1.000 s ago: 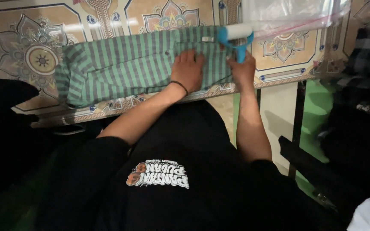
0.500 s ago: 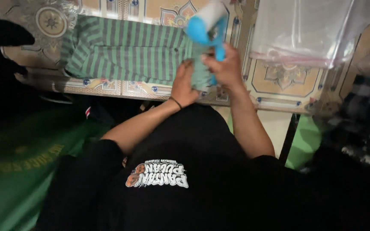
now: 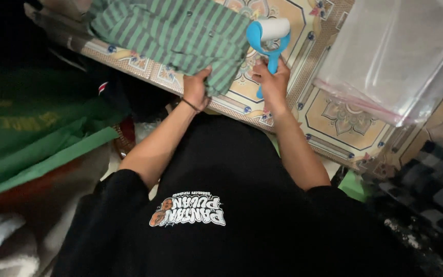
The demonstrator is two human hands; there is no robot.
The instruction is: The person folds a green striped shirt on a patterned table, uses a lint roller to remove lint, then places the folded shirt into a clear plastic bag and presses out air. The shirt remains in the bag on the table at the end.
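Patterned tabletop (image 3: 334, 115) with ornate tiles in cream, blue and gold, running across the upper part of the view. Dark surroundings on both sides.

At 9 o'clock, one green cloth (image 3: 32, 138) with faint yellow marks, hanging low beside the table. At 11 o'clock, one green striped shirt (image 3: 180, 33), folded, lying on the tabletop, small buttons visible on it. Just below its near corner, left hand (image 3: 196, 90), one thin dark band on the wrist, fingers closed on the shirt edge and pinching the fabric. At 12 o'clock, one blue lint roller (image 3: 267, 41) with white roll on top, standing upright, its head just beside the right edge of the shirt. Right hand (image 3: 273, 84) wrapped tight around the blue handle from below. At 2 o'clock, one clear plastic bag (image 3: 396, 56) with a pink strip along its lower edge, lying flat, well apart from the roller. At 4 o'clock, one dark checkered fabric (image 3: 437, 184) below the table edge.
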